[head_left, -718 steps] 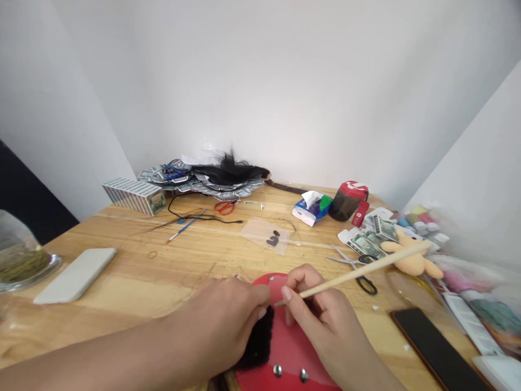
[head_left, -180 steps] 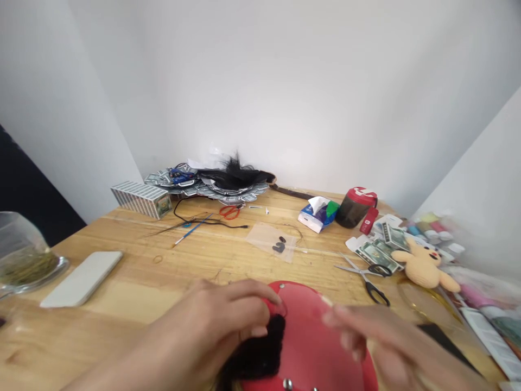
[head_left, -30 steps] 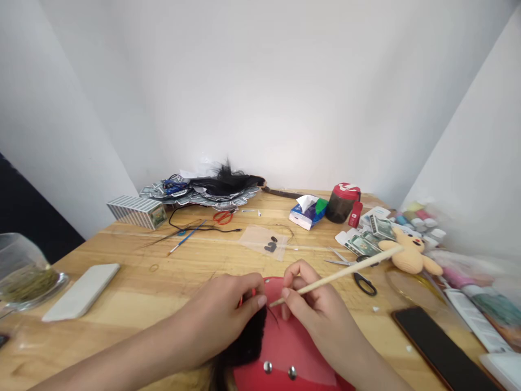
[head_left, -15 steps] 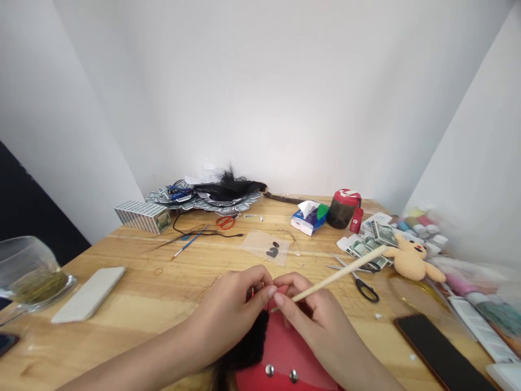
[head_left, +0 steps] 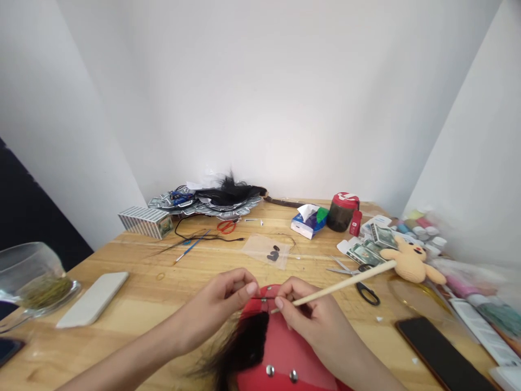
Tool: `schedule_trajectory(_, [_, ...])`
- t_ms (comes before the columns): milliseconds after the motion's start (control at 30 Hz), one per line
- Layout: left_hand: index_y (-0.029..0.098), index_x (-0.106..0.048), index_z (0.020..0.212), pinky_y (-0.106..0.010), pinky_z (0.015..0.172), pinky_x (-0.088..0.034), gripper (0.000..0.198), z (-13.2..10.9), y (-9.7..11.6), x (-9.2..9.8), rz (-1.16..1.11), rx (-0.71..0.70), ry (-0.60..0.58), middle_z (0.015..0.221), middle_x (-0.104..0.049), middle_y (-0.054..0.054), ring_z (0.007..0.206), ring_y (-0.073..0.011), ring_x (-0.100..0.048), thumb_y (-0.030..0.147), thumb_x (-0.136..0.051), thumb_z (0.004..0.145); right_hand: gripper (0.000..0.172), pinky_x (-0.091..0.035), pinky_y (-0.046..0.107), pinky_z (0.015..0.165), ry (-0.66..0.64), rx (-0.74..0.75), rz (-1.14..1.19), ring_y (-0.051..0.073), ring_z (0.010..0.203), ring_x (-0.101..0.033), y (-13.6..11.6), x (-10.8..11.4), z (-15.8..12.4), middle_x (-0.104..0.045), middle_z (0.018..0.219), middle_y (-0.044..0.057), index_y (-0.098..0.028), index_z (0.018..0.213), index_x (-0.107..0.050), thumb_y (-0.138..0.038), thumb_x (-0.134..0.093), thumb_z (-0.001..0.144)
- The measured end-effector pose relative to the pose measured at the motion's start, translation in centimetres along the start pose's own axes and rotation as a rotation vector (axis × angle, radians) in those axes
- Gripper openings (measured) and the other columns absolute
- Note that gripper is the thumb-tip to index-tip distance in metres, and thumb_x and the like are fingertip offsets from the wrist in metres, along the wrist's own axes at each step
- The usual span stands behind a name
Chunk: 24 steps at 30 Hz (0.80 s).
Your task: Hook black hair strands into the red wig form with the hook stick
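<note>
A red dome-shaped form [head_left: 293,347] with two metal studs lies at the near edge of the wooden table [head_left: 171,282]. Black hair [head_left: 244,347] covers its left side. My left hand [head_left: 220,304] pinches a thin dark strand of hair [head_left: 260,297] stretched just above the red form. My right hand [head_left: 313,320] grips a thin wooden stick [head_left: 345,282] like a pen; its tip meets the strand near my left fingertips.
Black-handled scissors [head_left: 360,282], play banknotes [head_left: 366,251] and a yellow plush toy [head_left: 411,262] lie to the right. A black phone [head_left: 439,353], a white case [head_left: 93,298], a glass bowl [head_left: 32,277], a tissue pack [head_left: 307,220], a red-lidded jar [head_left: 344,212] and a hair pile [head_left: 228,193] surround them.
My left hand has lifted off the black hair and drawn a thin strand out to the left of the stick's tip. The camera has tilted slightly.
</note>
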<state>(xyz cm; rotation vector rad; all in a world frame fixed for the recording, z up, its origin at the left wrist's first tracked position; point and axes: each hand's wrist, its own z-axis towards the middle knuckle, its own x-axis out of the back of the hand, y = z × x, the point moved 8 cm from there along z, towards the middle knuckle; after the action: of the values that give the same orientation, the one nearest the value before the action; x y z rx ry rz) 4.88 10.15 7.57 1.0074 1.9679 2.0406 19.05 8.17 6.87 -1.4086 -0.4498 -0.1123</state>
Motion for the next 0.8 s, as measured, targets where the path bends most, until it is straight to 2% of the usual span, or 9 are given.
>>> schedule_trajectory(200, [0.015, -0.064, 0.073, -0.025, 0.062, -0.028, 0.039, -1.3, -0.6, 1.2, 0.038, 0.031, -0.047, 0.066, -0.052, 0.004, 0.066, -0.0139, -0.039, 0.050, -0.061, 0.090, 0.016, -0.030, 0.026, 0.055, -0.022, -0.010, -0.001, 0.014, 0.059, -0.041, -0.4, -0.2, 0.0, -0.048, 0.062, -0.005, -0.021, 0.074, -0.057, -0.025, -0.052, 0.089])
schedule_trajectory(333, [0.017, -0.062, 0.068, -0.025, 0.058, -0.026, 0.040, -1.6, -1.0, 2.4, -0.077, 0.021, 0.011, 0.060, -0.044, 0.006, 0.060, -0.0124, -0.033, 0.052, -0.066, 0.087, 0.017, -0.030, 0.026, 0.055, -0.025, -0.019, 0.007, 0.014, 0.058, -0.040, -0.2, -0.2, 0.0, -0.046, 0.061, -0.006, -0.021, 0.073, -0.055, -0.027, -0.052, 0.089])
schedule_trajectory(433, [0.018, -0.057, 0.070, -0.023, 0.064, -0.035, 0.042, -1.4, -1.1, 3.0, -0.250, 0.001, 0.098, 0.070, -0.052, 0.004, 0.067, -0.0126, -0.042, 0.057, -0.065, 0.086, 0.017, -0.030, 0.027, 0.056, -0.016, -0.012, 0.002, 0.014, 0.058, -0.040, -0.1, -0.1, 0.0, -0.047, 0.060, -0.006, -0.022, 0.072, -0.055, -0.027, -0.052, 0.088])
schedule_trajectory(500, [0.020, -0.053, 0.071, -0.025, 0.081, -0.042, 0.042, -1.1, -0.9, 2.7, -0.374, -0.021, 0.141, 0.090, -0.062, -0.001, 0.087, -0.0151, -0.054, 0.057, -0.064, 0.087, 0.016, -0.030, 0.027, 0.056, -0.011, -0.006, -0.004, 0.014, 0.057, -0.040, -0.1, -0.1, 0.1, -0.047, 0.059, -0.006, -0.022, 0.073, -0.055, -0.026, -0.052, 0.088])
schedule_trajectory(567, [0.020, -0.052, 0.072, -0.032, 0.097, -0.042, 0.037, -0.7, -0.6, 1.6, -0.585, -0.027, 0.132, 0.109, -0.066, -0.005, 0.109, -0.0193, -0.057, 0.050, -0.068, 0.087, 0.015, -0.030, 0.027, 0.056, -0.009, 0.002, -0.007, 0.014, 0.058, -0.040, -0.1, -0.1, 0.1, -0.047, 0.060, -0.006, -0.022, 0.074, -0.056, -0.026, -0.052, 0.088])
schedule_trajectory(600, [0.019, -0.053, 0.072, -0.035, 0.100, -0.042, 0.033, -0.5, -0.4, 1.0, -0.712, -0.024, 0.114, 0.111, -0.067, -0.006, 0.113, -0.0208, -0.058, 0.044, -0.070, 0.087, 0.015, -0.031, 0.027, 0.057, -0.008, 0.004, -0.009, 0.014, 0.058, -0.041, -0.1, -0.1, 0.1, -0.048, 0.061, -0.006, -0.022, 0.074, -0.057, -0.026, -0.052, 0.088])
schedule_trajectory(700, [0.018, -0.060, 0.074, -0.037, 0.095, -0.049, 0.024, 0.1, 0.1, -0.5, -1.027, -0.017, 0.093, 0.099, -0.071, -0.007, 0.101, -0.0206, -0.064, 0.032, -0.077, 0.084, 0.015, -0.033, 0.027, 0.059, -0.001, 0.016, -0.016, 0.015, 0.061, -0.044, -0.1, -0.1, 0.0, -0.051, 0.064, -0.005, -0.022, 0.074, -0.056, -0.025, -0.053, 0.088])
schedule_trajectory(800, [0.018, -0.061, 0.075, -0.034, 0.088, -0.054, 0.025, 0.4, 0.3, -0.6, -1.063, -0.028, 0.177, 0.088, -0.067, -0.003, 0.091, -0.0175, -0.064, 0.031, -0.082, 0.079, 0.015, -0.035, 0.027, 0.061, -0.008, 0.029, -0.032, 0.015, 0.062, -0.047, 0.0, -0.3, -0.1, -0.054, 0.066, -0.004, -0.021, 0.075, -0.058, -0.024, -0.052, 0.089])
